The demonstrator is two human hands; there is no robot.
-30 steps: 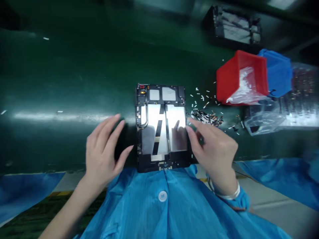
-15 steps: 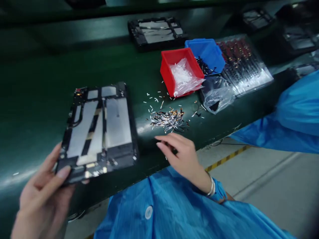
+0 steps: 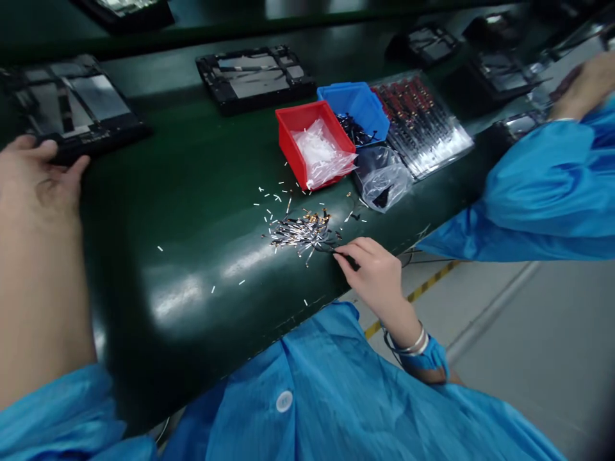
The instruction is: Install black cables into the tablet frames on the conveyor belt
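Note:
At the far left, my left hand (image 3: 43, 173) has its fingers apart at the front edge of an opened tablet (image 3: 106, 125), which lies on the green surface with its inner parts showing. The fingertips are at the casing, not wrapped round it. My right hand (image 3: 372, 269) pinches the dark end of a thin cable (image 3: 328, 248) at the right side of a loose pile of small flex cables (image 3: 302, 230). Small white strips (image 3: 275, 198) lie scattered around that pile.
Behind the pile stand a red bin (image 3: 291, 144) with a plastic bag of white bits and a blue bin (image 3: 379, 115) with black parts. A clear bag (image 3: 384, 179) and a tray of cables (image 3: 427, 134) sit to the right. Another opened tablet (image 3: 259, 73) lies behind. A co-worker's sleeve (image 3: 542, 173) is at right.
My left hand has carried the tablet to the far left and back, and it now lies on the surface. My right hand has moved to the pile's right edge and taken hold of a cable.

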